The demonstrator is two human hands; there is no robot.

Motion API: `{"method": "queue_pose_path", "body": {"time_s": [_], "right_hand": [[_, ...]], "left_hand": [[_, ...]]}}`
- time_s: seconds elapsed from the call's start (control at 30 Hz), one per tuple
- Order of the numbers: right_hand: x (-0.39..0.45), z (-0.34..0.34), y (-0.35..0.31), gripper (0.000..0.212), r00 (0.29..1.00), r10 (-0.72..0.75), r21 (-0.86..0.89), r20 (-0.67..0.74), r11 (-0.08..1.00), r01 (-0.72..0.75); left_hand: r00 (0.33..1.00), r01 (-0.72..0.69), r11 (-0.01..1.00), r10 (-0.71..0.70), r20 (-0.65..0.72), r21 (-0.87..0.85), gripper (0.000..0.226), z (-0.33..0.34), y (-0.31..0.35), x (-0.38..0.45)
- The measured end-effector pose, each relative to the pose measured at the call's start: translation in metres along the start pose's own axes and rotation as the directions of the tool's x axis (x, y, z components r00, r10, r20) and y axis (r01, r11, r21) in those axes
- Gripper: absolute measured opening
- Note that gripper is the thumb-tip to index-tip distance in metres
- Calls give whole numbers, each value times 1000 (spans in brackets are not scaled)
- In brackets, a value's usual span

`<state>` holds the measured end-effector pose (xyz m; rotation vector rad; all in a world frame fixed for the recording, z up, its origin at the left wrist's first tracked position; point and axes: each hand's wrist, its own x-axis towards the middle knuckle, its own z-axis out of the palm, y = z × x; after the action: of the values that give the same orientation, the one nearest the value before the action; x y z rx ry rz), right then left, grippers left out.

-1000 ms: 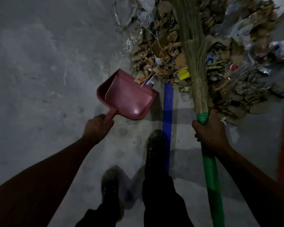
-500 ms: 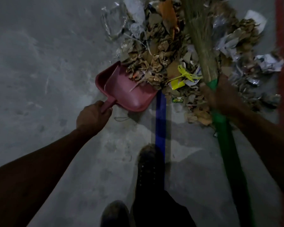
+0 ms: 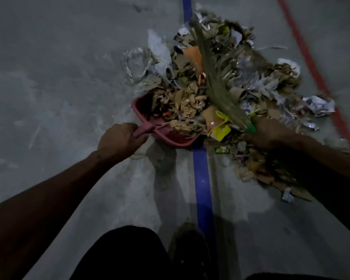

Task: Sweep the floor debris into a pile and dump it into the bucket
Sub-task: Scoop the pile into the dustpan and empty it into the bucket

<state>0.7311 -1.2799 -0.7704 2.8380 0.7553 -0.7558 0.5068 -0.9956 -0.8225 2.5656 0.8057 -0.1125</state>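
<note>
The sweeping part looks basically done: the debris pile (image 3: 226,93) is heaped on the concrete floor (image 3: 59,77), across the blue line (image 3: 202,178) and just short of the red line (image 3: 311,61). Loading is underway though, so far only part of it sits in the red dustpan (image 3: 150,118), most is still on the floor. The broom (image 3: 216,81) lies over the pile. Left hand (image 3: 119,140) is wrapped around the dustpan handle, right hand (image 3: 269,132) grips the broom's green neck. No bucket in view, so dumping isn't done yet.
</note>
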Motion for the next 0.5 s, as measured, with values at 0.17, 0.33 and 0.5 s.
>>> {"method": "queue_pose_path", "body": {"time_s": [0.17, 0.33, 0.5], "right_hand": [[-22, 23, -10, 47, 996, -69, -51, -62, 997, 66], [-41, 29, -7, 54, 996, -44, 31, -72, 998, 46], [-87, 27, 10, 61, 976, 49, 267, -211, 964, 9]], "left_hand": [[997, -54, 998, 55, -46, 28, 38, 12, 14, 17], [999, -43, 994, 45, -16, 101, 41, 14, 10, 19], [1000, -26, 987, 28, -8, 158, 48, 17, 8, 17]]}}
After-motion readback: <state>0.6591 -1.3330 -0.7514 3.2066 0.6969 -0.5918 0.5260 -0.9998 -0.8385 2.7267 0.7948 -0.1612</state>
